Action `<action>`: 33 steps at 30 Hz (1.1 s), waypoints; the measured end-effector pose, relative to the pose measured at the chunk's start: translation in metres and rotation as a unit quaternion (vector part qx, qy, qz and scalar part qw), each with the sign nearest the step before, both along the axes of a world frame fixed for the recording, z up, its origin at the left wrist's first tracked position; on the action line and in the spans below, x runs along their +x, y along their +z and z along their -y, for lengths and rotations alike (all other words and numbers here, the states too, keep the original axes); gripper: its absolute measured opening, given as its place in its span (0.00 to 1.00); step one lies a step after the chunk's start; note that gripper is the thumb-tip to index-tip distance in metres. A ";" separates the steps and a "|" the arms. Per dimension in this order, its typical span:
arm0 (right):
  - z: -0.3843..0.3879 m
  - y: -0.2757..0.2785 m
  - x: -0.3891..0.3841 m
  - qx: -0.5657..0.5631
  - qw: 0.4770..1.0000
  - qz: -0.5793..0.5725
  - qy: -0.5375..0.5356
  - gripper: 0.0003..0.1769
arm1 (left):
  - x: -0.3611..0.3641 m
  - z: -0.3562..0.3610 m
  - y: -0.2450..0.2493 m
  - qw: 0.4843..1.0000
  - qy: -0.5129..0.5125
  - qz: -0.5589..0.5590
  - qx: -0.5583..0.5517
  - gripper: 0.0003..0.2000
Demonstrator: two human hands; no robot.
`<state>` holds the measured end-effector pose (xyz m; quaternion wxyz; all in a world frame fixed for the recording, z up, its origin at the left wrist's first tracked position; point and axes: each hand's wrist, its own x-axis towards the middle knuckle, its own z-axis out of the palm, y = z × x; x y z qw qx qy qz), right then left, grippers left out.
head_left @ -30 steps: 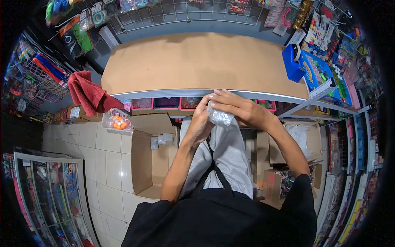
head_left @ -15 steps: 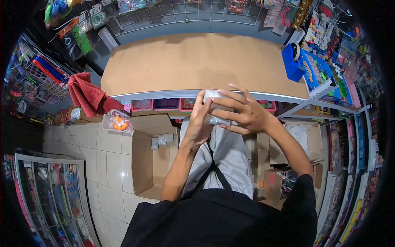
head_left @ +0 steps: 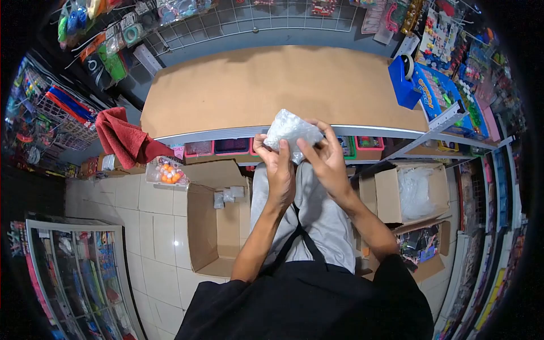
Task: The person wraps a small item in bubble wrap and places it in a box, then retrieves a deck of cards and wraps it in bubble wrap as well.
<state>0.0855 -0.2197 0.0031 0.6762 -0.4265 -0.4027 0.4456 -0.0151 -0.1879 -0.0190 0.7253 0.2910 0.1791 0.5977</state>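
A bundle in clear bubble wrap (head_left: 290,129) is held up between both hands, just in front of the table's near edge; what is inside it cannot be made out. My left hand (head_left: 277,170) grips its left side, thumb pressed on the near face and fingers behind. On the right side, my right hand (head_left: 331,164) closes around the wrap with its thumb on the near face. Small wrapped packages (head_left: 229,195) lie inside an open cardboard box (head_left: 218,226) on the floor to the left.
The brown tabletop (head_left: 272,85) lies ahead, with a blue tape dispenser (head_left: 403,85) at its right. A red cloth (head_left: 126,136) hangs at the left corner, above a container of orange balls (head_left: 169,173). To the right stands a box holding plastic wrap (head_left: 416,192).
The bundle has turned so its broad face shows. My right hand has moved from across it to its right side, and my left hand now holds it lower.
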 end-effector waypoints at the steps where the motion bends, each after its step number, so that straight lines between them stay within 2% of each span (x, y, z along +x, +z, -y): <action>1: -0.003 0.000 0.002 0.005 1.000 -0.014 -0.014 0.36 | -0.003 0.001 -0.005 1.000 -0.021 -0.012 0.010 0.24; 2: -0.005 -0.001 0.003 0.011 0.999 -0.027 -0.027 0.35 | -0.006 0.000 -0.010 0.999 -0.041 -0.024 0.021 0.25; 5: -0.005 -0.004 0.008 0.055 0.996 0.054 -0.037 0.32 | -0.020 -0.009 -0.011 0.991 -0.065 -0.057 0.102 0.28; 6: -0.003 -0.004 0.008 0.082 0.990 0.105 -0.056 0.29 | -0.027 -0.012 -0.011 0.986 -0.068 -0.069 0.134 0.29; 7: 0.000 -0.003 0.010 0.078 0.982 0.165 -0.048 0.29 | -0.031 -0.013 -0.003 0.989 -0.080 -0.066 0.109 0.31; 9: 0.004 -0.002 0.016 0.071 0.957 0.281 -0.031 0.27 | -0.030 -0.022 0.002 0.978 -0.086 -0.134 0.135 0.25; 10: 0.002 -0.005 0.016 0.073 0.951 0.295 -0.057 0.25 | -0.030 -0.024 0.002 0.966 -0.070 -0.187 0.166 0.22; 12: -0.001 -0.007 0.021 0.074 0.950 0.299 -0.045 0.26 | -0.028 -0.029 -0.001 0.929 -0.033 -0.288 0.229 0.16; 15: -0.003 -0.004 0.023 0.091 0.947 0.305 -0.042 0.30 | -0.018 -0.020 -0.011 0.953 0.054 -0.240 0.177 0.09; 17: 0.002 0.002 0.015 0.105 0.954 0.273 -0.061 0.32 | -0.012 -0.018 -0.010 0.963 0.091 -0.210 0.144 0.08; 18: 0.003 -0.002 0.012 0.145 0.955 0.247 -0.075 0.36 | -0.011 -0.016 -0.008 0.964 0.105 -0.204 0.137 0.09; 21: 0.011 -0.004 0.015 0.141 0.932 0.329 -0.058 0.39 | -0.007 -0.011 -0.009 0.963 0.142 -0.193 0.120 0.10; 22: 0.012 -0.006 0.013 0.132 0.946 0.290 -0.062 0.35 | -0.007 -0.009 -0.011 0.963 0.146 -0.194 0.120 0.10; 25: 0.016 -0.009 0.012 0.077 0.952 0.275 -0.111 0.24 | -0.002 -0.007 -0.019 0.953 0.171 -0.214 0.125 0.10; 28: 0.013 -0.011 0.014 0.151 0.916 0.336 -0.157 0.14 | 0.002 -0.005 -0.019 0.953 0.192 -0.200 0.125 0.10; 31: 0.011 -0.010 0.010 0.129 0.942 0.272 -0.147 0.11 | 0.004 -0.003 -0.023 0.955 0.204 -0.182 0.117 0.10; 33: 0.013 0.000 0.012 0.116 0.932 0.313 -0.144 0.10 | 0.003 -0.004 -0.025 0.955 0.201 -0.188 0.109 0.10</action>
